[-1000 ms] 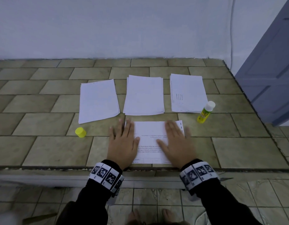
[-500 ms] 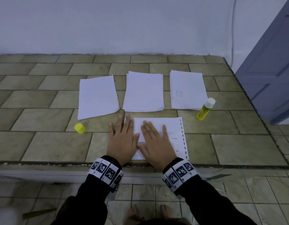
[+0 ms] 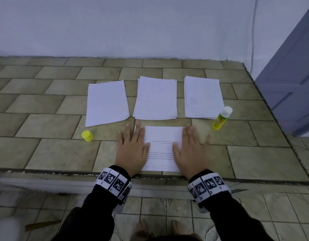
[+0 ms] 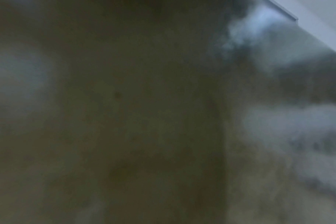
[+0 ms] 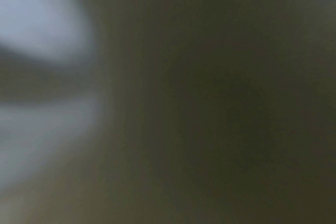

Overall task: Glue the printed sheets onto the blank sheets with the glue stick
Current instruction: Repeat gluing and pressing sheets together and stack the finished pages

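Observation:
A printed sheet (image 3: 162,145) lies near the front edge of the tiled counter, text upside down to me. My left hand (image 3: 131,146) presses flat on its left edge, fingers straight. Flat on its right edge lies my right hand (image 3: 191,148), fingers straight too. The uncapped glue stick (image 3: 221,118), yellow with a white top, stands to the right of the sheet. Its yellow cap (image 3: 87,136) sits to the left. Three paper stacks lie behind: left stack (image 3: 106,102), middle stack (image 3: 156,98), and a faintly printed right stack (image 3: 203,97). Both wrist views are dark and blurred.
The tiled counter (image 3: 46,153) ends at a front edge just under my wrists. A white wall runs along the back, and a grey-blue door (image 3: 292,75) stands beyond the counter's right edge. Bare feet (image 3: 157,228) show on the floor tiles below.
My right hand slid left to the sheet's middle, then back right to its right edge. The left hand stayed on the left edge.

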Action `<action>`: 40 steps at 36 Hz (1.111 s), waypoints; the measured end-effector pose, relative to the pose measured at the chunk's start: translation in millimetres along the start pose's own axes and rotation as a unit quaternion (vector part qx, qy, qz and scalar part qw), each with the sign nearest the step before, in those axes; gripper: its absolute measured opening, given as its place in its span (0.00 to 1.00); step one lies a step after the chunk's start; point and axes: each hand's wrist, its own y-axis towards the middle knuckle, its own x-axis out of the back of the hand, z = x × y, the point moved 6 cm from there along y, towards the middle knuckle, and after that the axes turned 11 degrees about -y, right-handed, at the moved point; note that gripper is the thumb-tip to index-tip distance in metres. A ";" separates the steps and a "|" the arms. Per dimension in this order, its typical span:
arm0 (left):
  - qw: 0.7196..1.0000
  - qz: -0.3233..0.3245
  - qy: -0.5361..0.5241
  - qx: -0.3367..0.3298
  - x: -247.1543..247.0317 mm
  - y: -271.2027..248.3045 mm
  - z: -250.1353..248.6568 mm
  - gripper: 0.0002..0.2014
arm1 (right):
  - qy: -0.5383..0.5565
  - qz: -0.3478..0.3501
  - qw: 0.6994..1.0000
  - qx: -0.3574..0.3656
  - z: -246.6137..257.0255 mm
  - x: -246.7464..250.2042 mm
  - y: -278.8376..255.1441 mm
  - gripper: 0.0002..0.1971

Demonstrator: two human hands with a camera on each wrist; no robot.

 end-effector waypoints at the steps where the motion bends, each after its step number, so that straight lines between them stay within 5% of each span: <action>1: 1.000 0.000 0.001 0.001 -0.3 0.5 0.0 0.37 | 0.001 -0.004 1.000 0.021 11.0 2.1 -1.9 0.35; 5: 1.000 -0.002 0.001 0.004 0.3 1.0 0.4 0.36 | 0.018 -0.003 0.989 0.144 63.0 3.7 -11.6 0.33; 8: 1.000 -0.001 0.006 -0.001 0.7 0.2 -1.4 0.36 | 0.019 0.013 0.985 0.169 68.2 -1.5 -10.9 0.34; 19: 1.000 0.011 0.006 0.006 2.1 -0.1 1.0 0.37 | -0.025 0.076 0.996 0.034 -39.1 -2.8 -0.6 0.44; 24: 1.000 0.024 0.011 0.010 1.2 -0.7 -0.3 0.39 | 0.063 0.117 0.991 0.006 -44.8 9.7 3.8 0.33; 29: 1.000 0.024 0.013 0.013 4.2 -0.7 -0.8 0.43 | 0.200 0.076 0.977 0.014 -40.0 33.1 13.7 0.25; 33: 0.999 0.037 0.019 0.021 2.3 -1.1 -1.2 0.47 | 0.124 0.101 0.984 0.082 -25.1 40.0 26.1 0.22; 37: 0.999 0.039 0.018 0.022 2.7 -1.2 -2.3 0.48 | 0.014 0.161 0.983 0.087 -22.7 31.4 37.6 0.28; 40: 0.999 0.036 0.017 0.021 4.3 -1.7 -2.0 0.49 | -0.053 0.158 0.981 0.096 -22.2 32.6 41.8 0.23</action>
